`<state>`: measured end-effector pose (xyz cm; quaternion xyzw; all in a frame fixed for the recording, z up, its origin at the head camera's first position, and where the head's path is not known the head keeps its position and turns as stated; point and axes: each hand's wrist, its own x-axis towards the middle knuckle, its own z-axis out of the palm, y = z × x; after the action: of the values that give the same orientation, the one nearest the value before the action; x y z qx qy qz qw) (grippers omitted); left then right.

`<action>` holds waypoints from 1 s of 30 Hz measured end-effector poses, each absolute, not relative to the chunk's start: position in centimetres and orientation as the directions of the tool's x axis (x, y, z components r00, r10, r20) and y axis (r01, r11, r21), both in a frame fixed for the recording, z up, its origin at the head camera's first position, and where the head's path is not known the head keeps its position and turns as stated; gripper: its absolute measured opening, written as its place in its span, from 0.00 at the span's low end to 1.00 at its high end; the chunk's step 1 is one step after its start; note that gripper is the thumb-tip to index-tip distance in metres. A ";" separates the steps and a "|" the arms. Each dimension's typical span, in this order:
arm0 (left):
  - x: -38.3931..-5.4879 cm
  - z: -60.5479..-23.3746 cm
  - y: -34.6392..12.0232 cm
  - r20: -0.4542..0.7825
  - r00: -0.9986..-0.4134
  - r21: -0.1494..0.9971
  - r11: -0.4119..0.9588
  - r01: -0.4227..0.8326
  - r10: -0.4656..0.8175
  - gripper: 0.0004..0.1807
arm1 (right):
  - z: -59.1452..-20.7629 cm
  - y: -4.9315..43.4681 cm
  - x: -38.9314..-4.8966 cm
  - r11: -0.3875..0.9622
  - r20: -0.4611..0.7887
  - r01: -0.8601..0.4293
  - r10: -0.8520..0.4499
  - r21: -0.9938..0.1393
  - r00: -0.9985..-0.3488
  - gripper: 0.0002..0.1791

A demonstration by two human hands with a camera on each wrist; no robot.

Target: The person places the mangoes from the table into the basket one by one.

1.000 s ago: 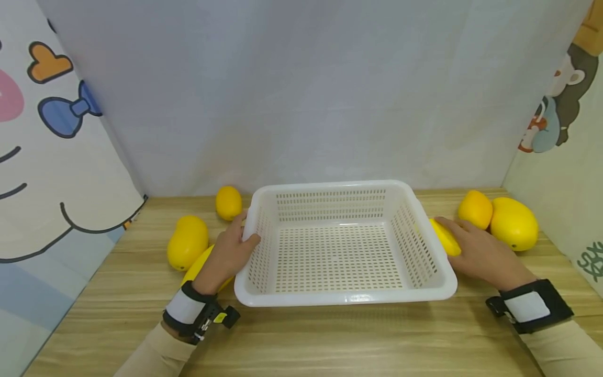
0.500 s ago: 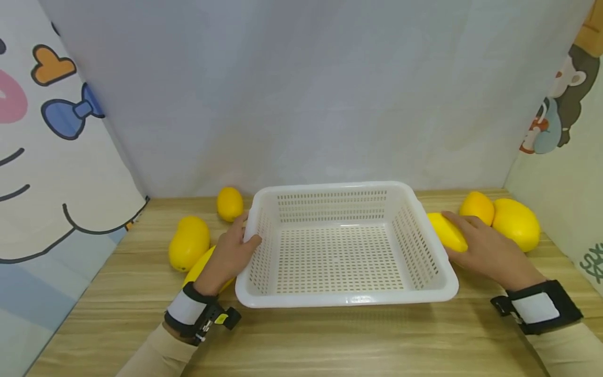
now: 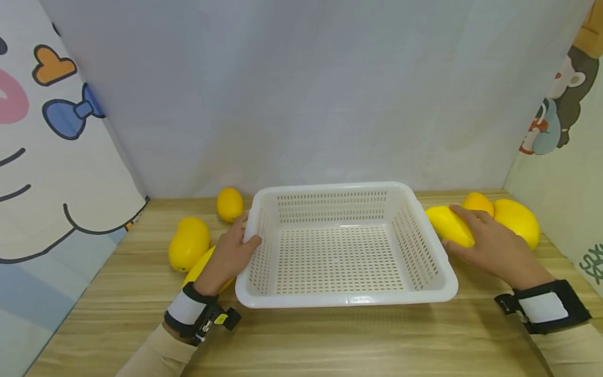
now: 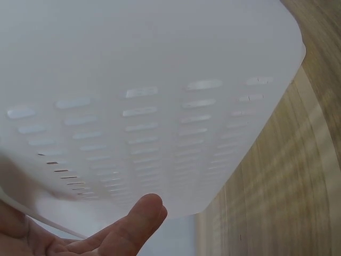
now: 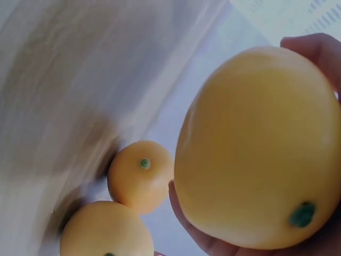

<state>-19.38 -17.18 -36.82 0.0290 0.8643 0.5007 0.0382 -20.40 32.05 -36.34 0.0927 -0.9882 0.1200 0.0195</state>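
Observation:
A white plastic basket (image 3: 346,298) with slotted walls is tilted over the table, its inside bare. My left hand (image 3: 231,256) grips its left rim, thumb over the edge; in the left wrist view, fingers (image 4: 133,224) lie along the slotted outer wall (image 4: 149,48). Beyond the right rim, my right hand (image 3: 492,246) holds a yellow mango (image 3: 447,225), fingers curled round it. That mango (image 5: 256,149) fills much of the right wrist view, a green stem spot at its lower end.
Behind the right hand sit an orange (image 3: 479,201) and a large yellow fruit (image 3: 517,222). To the left lie a small orange-yellow fruit (image 3: 230,205), another mango (image 3: 189,244) and a long yellow fruit (image 3: 200,266) partly hidden by the left forearm. A grey curtain (image 3: 301,94) backs the wooden table (image 3: 330,340).
My right hand has lifted the mango up and moved slightly right, so more of the fruit shows beside the basket rim. The left hand and basket stay in place.

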 end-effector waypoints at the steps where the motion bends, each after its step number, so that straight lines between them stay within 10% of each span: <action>1: -19.4 -36.8 -17.2 -0.039 -0.995 0.866 0.499 0.010 0.088 0.36 | -36.3 32.0 -20.4 0.954 0.062 -0.185 -0.176 -0.237 -0.983 0.52; 30: -19.4 -36.8 -17.0 -0.049 -0.996 0.866 0.499 -0.002 0.080 0.37 | -35.2 32.2 -19.6 0.943 0.242 -0.254 -0.200 -0.217 -0.949 0.46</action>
<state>-19.38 -17.02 -36.79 0.0224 0.8648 0.4999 0.0412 -19.64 32.19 -35.16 0.1159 -0.9795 0.1236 0.1089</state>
